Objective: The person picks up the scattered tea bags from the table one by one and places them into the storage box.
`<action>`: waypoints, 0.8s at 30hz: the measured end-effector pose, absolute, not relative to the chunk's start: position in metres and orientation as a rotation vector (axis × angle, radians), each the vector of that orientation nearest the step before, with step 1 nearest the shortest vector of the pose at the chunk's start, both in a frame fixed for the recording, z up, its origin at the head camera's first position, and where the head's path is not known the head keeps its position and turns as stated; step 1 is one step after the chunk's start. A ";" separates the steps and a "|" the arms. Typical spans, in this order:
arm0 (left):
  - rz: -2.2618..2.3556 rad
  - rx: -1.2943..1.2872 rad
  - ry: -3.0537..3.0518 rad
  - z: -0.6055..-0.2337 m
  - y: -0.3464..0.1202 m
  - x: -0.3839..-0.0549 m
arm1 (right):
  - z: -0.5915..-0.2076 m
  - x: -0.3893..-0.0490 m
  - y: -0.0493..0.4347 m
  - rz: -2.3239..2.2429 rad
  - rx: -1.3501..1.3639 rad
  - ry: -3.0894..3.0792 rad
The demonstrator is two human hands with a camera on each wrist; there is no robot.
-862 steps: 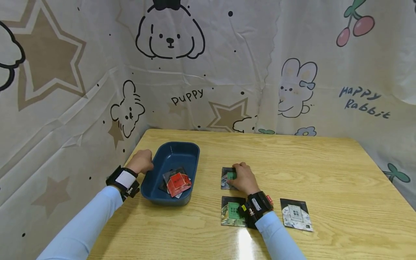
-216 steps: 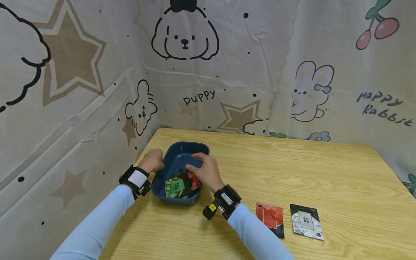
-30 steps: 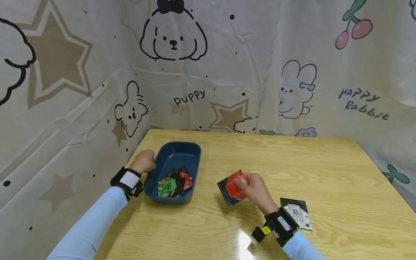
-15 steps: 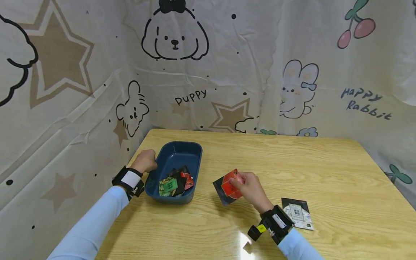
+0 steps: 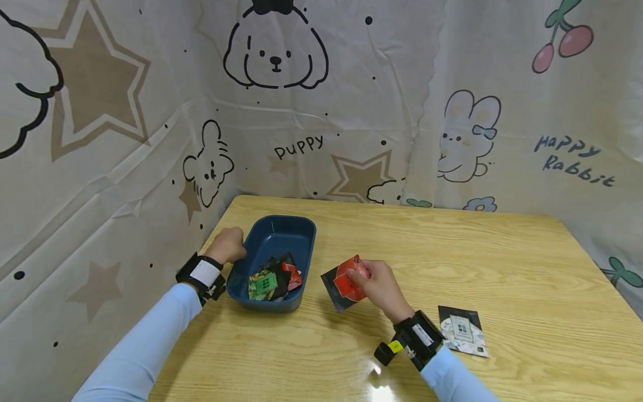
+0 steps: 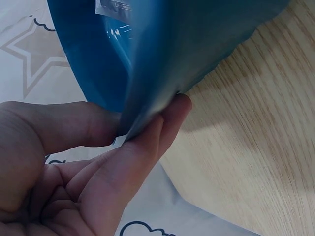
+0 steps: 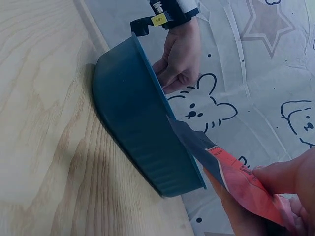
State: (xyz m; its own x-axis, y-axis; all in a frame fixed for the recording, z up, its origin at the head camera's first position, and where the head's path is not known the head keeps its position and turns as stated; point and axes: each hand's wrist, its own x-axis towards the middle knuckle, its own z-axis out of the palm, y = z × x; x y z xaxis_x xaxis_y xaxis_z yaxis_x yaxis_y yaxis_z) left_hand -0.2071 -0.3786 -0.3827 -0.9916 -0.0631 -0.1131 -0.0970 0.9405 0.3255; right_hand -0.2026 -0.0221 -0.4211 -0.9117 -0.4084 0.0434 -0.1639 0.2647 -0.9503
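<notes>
one blue tub [image 5: 283, 237] stands at the left of the wooden counter [image 5: 402, 234], its long side running away from the person. packets lie heaped in its nearer half, while its farther half shows bare floor. two can be told apart by colour: one green packet [image 5: 263, 283] on top at the left, and one red packet [image 5: 293, 276] at the right. black surfaces show between and behind them, overlapping, so the full number in the tub cannot be told. in the left wrist view, a pale, silvery piece of packaging [image 6: 113, 8] shows inside the tub too.

two packets are outside the tub. one red-and-black packet [image 5: 345, 283] is in the right hand [image 5: 383, 286], pinched between thumb and fingers, tilted and held above the counter, to the right of the tub and near it. one white-and-black packet [image 5: 463, 330] lies flat on the counter, farther right, near the right wrist.

the left hand [image 5: 227, 245] grips the tub's left rim, thumb on the inner side and fingers on the outer. each of the two wrists wears one black band, above light blue sleeves. behind the counter hangs a printed cloth [image 5: 351, 111].
</notes>
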 end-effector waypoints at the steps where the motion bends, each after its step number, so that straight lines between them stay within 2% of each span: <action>1: 0.510 -0.117 3.000 -0.382 -0.378 -0.207 | -0.421 -0.203 -0.024 -1.706 -0.541 2.324; 24: 0.499 -0.116 3.017 -0.379 -0.376 -0.203 | -0.422 -0.204 -0.044 -1.764 -0.539 2.263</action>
